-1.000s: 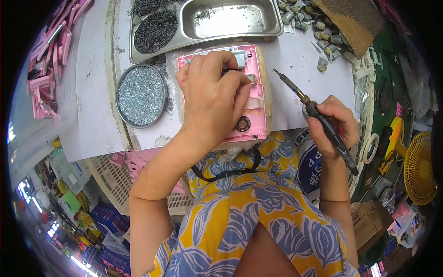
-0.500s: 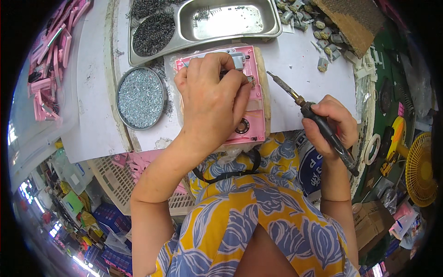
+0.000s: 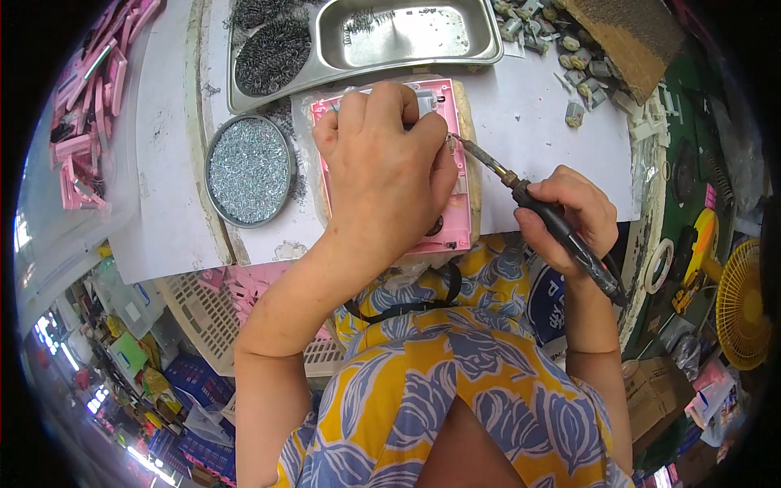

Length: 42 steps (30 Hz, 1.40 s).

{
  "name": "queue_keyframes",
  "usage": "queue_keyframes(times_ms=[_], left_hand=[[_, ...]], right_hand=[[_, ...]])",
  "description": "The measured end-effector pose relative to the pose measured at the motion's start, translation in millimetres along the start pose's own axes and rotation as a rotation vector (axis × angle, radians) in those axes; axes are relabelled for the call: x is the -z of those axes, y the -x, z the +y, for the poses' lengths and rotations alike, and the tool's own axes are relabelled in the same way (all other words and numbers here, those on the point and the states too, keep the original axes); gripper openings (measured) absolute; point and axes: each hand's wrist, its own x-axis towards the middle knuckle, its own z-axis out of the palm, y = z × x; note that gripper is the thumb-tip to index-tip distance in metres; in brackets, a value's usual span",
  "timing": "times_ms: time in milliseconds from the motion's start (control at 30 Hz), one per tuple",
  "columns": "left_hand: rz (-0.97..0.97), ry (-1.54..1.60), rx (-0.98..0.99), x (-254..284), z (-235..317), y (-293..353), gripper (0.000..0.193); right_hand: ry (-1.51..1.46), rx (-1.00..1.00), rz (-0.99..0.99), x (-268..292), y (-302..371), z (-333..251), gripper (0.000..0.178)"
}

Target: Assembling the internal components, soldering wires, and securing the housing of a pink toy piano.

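A pink plastic casing (image 3: 458, 232) lies on a pale pad on the table in front of me. My left hand (image 3: 378, 159) covers much of it, with fingers bent and pinched down inside; what they hold is hidden. Beyond those fingers a grey part (image 3: 426, 101) shows in the casing, and a dark round part is half hidden under the hand. In my right hand (image 3: 579, 213) is a soldering iron (image 3: 553, 220), gripped by its black handle. Its tip points up and left, meeting the casing's right side close to my left fingertips; whether it touches I cannot tell.
A round dish of small silvery screws or pins (image 3: 248, 171) stands left of the casing. Behind it is a metal tray (image 3: 325, 77) with dark springs. Small motors (image 3: 574, 114) lie at the back right, pink parts (image 3: 81, 146) at far left. A yellow fan (image 3: 742, 301) is at right.
The soldering iron has moved left with my right hand, its tip now at the casing's edge. My left hand has shifted slightly right over the casing.
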Motion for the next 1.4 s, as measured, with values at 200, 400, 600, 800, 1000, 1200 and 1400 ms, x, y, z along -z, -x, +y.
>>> queue_keyframes(times_ms=[200, 400, 600, 800, 1000, 1200, 1400], left_hand=[[0.017, -0.004, -0.006, -1, 0, -1, 0.013], [-0.005, -0.032, -0.007, 0, 1, -1, 0.013], [-0.004, -0.033, -0.008, 1, 1, -1, 0.012], [0.013, -0.051, -0.028, -3, 0, -1, 0.012], [0.013, -0.062, -0.034, -3, 1, -1, 0.012], [-0.013, -0.068, -0.012, 2, 3, -2, 0.012], [-0.03, -0.062, -0.001, 2, 4, -3, 0.013]], right_hand=[[-0.002, -0.009, 0.009, -4, 0, 0, 0.03], [0.011, 0.061, -0.006, -6, 0, 3, 0.032], [-0.012, 0.082, 0.066, 1, 2, 2, 0.032], [-0.016, 0.055, 0.116, 9, 3, -3, 0.033], [-0.016, 0.029, 0.124, 10, 5, -4, 0.032], [0.026, 0.01, 0.029, 6, 1, -7, 0.032], [0.026, 0.022, -0.002, -2, 0, -4, 0.032]])
